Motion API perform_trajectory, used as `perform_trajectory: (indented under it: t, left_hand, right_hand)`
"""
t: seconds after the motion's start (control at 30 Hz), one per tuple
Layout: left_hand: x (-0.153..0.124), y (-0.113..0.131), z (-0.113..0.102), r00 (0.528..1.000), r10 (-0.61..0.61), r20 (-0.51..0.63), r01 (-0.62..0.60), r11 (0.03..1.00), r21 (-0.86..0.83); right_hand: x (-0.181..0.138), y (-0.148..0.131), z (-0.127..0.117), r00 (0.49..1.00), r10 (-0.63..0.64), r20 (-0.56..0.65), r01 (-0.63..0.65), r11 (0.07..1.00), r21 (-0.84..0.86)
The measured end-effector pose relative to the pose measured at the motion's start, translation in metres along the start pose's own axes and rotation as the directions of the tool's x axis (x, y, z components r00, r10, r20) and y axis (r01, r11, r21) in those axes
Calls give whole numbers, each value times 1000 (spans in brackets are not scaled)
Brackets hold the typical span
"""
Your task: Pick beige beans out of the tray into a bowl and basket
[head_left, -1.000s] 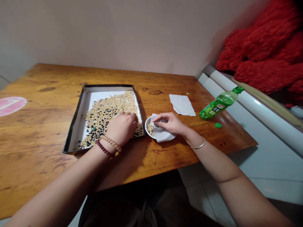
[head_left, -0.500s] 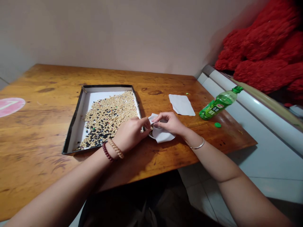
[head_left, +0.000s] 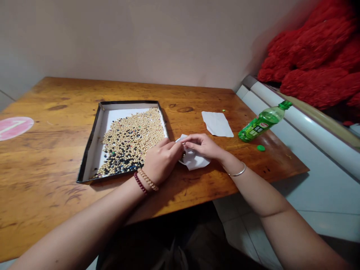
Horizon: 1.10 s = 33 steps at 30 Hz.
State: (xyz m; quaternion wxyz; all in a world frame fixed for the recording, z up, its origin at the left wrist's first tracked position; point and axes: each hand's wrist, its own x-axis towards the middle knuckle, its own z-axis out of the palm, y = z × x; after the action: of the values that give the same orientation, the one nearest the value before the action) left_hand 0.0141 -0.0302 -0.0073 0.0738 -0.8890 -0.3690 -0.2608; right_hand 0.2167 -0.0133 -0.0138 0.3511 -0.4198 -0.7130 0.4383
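Observation:
A piece of white paper (head_left: 198, 161) lies under my right hand (head_left: 204, 145), partly covering a small white dish (head_left: 182, 160). That hand's fingers reach left along the paper and hold it at the dish. My left hand (head_left: 165, 158) is closed over the dish's left side, its fingertips curled in and meeting the right fingertips. What the left fingers hold, if anything, is hidden. A little of the dish's dark contents shows between the hands. Left of the dish, a shallow black-edged tray (head_left: 89, 144) holds many cream and dark beads or beans (head_left: 132, 138).
A second sheet of white paper (head_left: 218, 123) lies beyond my right hand. To its right stands a green drink bottle (head_left: 263, 122), with a green cap (head_left: 261, 148) beside it. A pink-and-white round sticker (head_left: 15, 128) marks the wooden table (head_left: 56, 157). Red fluffy material (head_left: 315, 52) is piled at right.
My left hand has moved right and closed further over the dish. My right fingers have flattened from a raised pinch on the paper, and the paper's upper part sits lower.

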Motion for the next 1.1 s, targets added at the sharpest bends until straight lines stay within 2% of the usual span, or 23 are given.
perform_trajectory:
  t: [0.27, 0.57, 0.7, 0.87, 1.0, 1.1]
  left_hand:
    - [1, -2, -2, 1000, -2, 16, 2, 1000, -2]
    - [3, -2, -2, 999, -3, 35, 3, 1000, -4]
    - [7, -6, -9, 997, -25, 79, 24, 1000, 11]
    - [12, -15, -21, 975, -146, 166, 127, 985, 118]
    - [9, -26, -22, 929, -269, 253, 214, 951, 223]
    - [7, -34, -19, 894, -311, 321, 230, 936, 267]
  right_hand:
    - [0, -2, -1, 997, -51, 59, 61, 982, -178]
    - [-1, -4, -1, 994, -57, 97, 70, 987, -147]
    - [-2, -5, -1, 997, -18, 82, 29, 989, -143]
    - [-2, 1, -1, 1000, -4, 30, 8, 991, -131]
    - [-1, 5, -1, 1000, -23, 15, 25, 992, -122]
    - [0, 5, -1, 999, -37, -1, 37, 990, -140]
